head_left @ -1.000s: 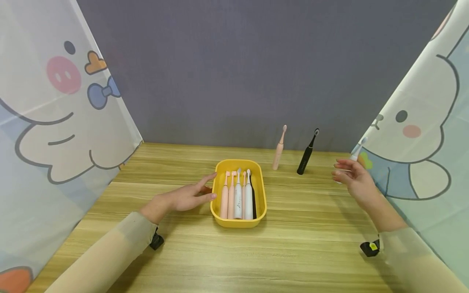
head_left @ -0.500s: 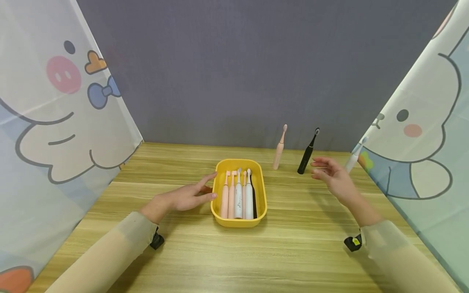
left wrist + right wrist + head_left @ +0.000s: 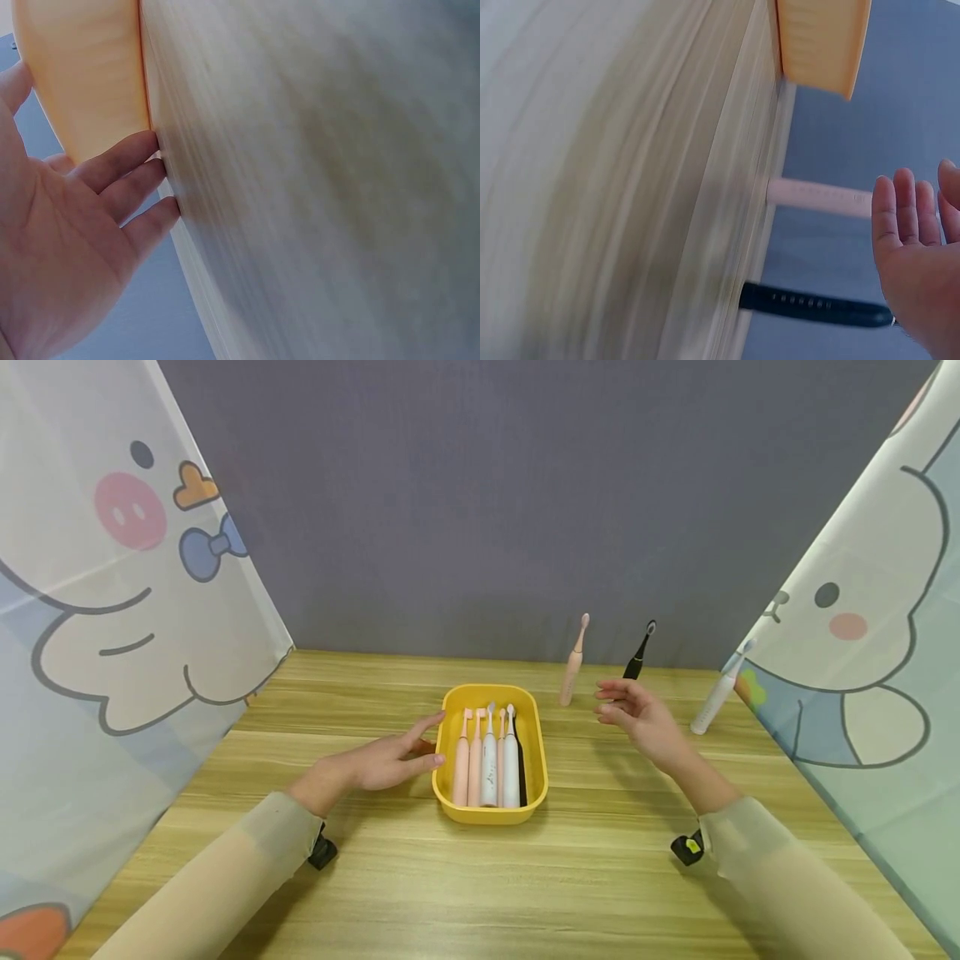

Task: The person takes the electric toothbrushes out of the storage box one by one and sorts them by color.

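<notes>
At the left side of a yellow bin (image 3: 491, 816), my left hand (image 3: 384, 764) rests with thumb and fingers spread against its wall. In the left wrist view the left hand (image 3: 75, 210) has its fingertips down at the table beside the bin's wall (image 3: 90, 75). Electric toothbrushes in pink, white and black lie side by side inside the bin. My right hand (image 3: 637, 718) is in the air, holding nothing, and partly covers an upright black electric toothbrush (image 3: 633, 667). To its left stands a pink one (image 3: 572, 677); to its right, a white one (image 3: 715, 702).
The wooden table (image 3: 480, 893) meets a grey back panel (image 3: 480, 510). Cartoon-printed sheets close off the left side (image 3: 75, 660) and the right side (image 3: 862, 693). In the right wrist view the pink (image 3: 817, 196) and black (image 3: 810, 305) toothbrush handles stand on the table.
My right hand has let go of the white toothbrush, which stands upright, and has moved left to the black one. The left hand has stayed at the bin.
</notes>
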A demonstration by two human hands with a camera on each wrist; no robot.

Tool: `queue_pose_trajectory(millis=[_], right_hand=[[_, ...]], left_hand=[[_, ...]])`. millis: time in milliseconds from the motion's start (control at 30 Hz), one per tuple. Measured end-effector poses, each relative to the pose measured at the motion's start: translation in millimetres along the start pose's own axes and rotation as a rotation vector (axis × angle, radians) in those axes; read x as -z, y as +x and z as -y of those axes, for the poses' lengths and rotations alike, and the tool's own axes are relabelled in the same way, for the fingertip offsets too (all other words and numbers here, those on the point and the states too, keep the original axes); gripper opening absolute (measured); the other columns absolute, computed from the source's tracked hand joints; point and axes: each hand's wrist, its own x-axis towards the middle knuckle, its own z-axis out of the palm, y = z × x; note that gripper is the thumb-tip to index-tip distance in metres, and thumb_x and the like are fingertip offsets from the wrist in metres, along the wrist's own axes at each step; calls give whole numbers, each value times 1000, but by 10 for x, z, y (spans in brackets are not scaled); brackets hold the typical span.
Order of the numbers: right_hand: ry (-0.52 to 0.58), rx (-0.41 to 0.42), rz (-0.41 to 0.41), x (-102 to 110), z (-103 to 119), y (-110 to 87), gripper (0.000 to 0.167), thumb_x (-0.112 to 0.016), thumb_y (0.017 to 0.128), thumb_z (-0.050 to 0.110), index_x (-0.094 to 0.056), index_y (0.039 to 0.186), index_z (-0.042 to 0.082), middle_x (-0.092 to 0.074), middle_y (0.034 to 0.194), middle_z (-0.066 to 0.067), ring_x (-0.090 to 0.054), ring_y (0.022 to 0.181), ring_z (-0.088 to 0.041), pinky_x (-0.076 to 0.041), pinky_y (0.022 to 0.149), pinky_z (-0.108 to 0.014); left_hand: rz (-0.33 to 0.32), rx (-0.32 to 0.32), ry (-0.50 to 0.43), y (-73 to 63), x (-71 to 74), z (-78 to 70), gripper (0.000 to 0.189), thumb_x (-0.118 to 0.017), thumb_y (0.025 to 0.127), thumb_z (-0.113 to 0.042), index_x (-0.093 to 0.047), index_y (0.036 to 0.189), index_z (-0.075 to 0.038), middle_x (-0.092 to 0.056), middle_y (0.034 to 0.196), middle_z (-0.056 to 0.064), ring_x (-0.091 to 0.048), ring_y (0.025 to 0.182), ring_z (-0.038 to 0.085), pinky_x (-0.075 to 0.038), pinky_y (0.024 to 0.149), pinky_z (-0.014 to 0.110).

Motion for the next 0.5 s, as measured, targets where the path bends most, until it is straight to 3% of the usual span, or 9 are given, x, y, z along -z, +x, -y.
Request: queue_pose_trajectory(millis=[300, 500], right_hand=[[19, -23, 51, -319, 46, 133, 46, -61, 111, 1, -48, 153, -11, -56, 145, -34, -70, 113, -10, -64, 98, -26], [25, -21, 56, -493, 102, 185, 43, -63, 110, 0, -53, 151, -7, -56, 145, -37, -72, 114, -18, -64, 98, -26]], left_hand=[[-4, 8, 1, -2, 3, 1, 89, -49, 110, -69, -4, 178, -34, -55, 166, 17, -51, 154, 42, -33, 131, 65], [-9, 0, 7, 10, -9, 15, 87, -49, 111, -68, -3, 178, -36, -56, 164, 18, -53, 152, 41, -36, 130, 65]])
